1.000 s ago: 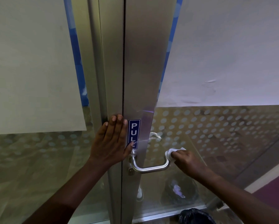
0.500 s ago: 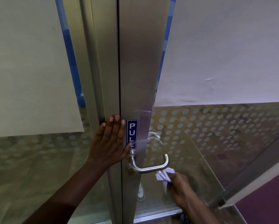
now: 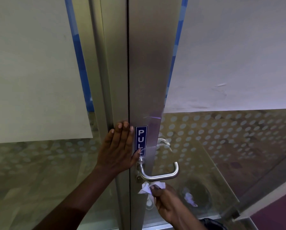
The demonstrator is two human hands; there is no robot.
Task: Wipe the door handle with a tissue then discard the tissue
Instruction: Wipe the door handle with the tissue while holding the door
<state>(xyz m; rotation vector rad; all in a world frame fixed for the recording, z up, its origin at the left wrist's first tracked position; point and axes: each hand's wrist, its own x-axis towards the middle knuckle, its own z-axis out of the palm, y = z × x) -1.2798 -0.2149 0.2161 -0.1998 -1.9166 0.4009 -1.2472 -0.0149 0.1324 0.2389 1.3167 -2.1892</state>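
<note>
A brushed-steel lever door handle (image 3: pixel 162 175) sticks out from the metal door stile (image 3: pixel 148 80), below a blue PULL sticker (image 3: pixel 141 140). My right hand (image 3: pixel 167 200) pinches a crumpled white tissue (image 3: pixel 148 187) and presses it against the underside of the handle, near its base. My left hand (image 3: pixel 118 150) lies flat with fingers together on the door frame, just left of the sticker, thumb touching the sticker's lower end.
Glass panels with frosted film and dot pattern flank the stile. A reflection of a bin with a black liner (image 3: pixel 195 195) shows in the right glass. A dark bin bag edge (image 3: pixel 212 224) sits at the bottom. Purple floor (image 3: pixel 275 211) lies right.
My right hand moved with the tissue from the handle's right end down below it, then left to the underside near the base. My left hand stayed on the frame.
</note>
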